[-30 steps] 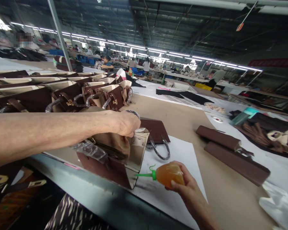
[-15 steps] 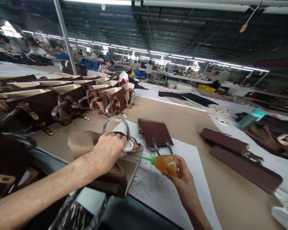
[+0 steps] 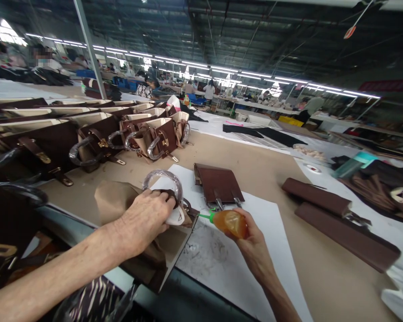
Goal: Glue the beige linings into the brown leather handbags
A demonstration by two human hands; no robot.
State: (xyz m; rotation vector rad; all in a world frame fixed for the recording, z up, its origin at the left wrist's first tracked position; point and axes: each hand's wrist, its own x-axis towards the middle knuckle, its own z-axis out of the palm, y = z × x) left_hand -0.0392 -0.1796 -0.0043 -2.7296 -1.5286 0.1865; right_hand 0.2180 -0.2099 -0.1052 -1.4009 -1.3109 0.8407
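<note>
My left hand [image 3: 147, 217] is closed on a brown handbag [image 3: 169, 250] near the base of its plastic-wrapped handle [image 3: 163, 176]; the fingertips are partly hidden. The bag lies tilted at the table's front edge, its tan side facing up. In my right hand [image 3: 250, 228] is a squeeze bottle [image 3: 230, 223] of amber liquid, tipped on its side. Its thin green nozzle points left, close to the bag's corner; whether it touches I cannot tell. Just beyond the bottle, a smaller dark brown bag [image 3: 220, 184] rests on white paper [image 3: 265, 214].
Rows of brown handbags [image 3: 97, 141] with wrapped handles stand on the left. Two brown folded pieces [image 3: 345, 235] lie at the right, with a teal container [image 3: 354, 164] behind them. Black strips [image 3: 265, 134] lie farther back. People work at distant tables.
The bottle has moved slightly up, its nozzle now level with the bag's corner. The bag in my left hand has shifted and tilted a little downward. The camera view has moved slightly.
</note>
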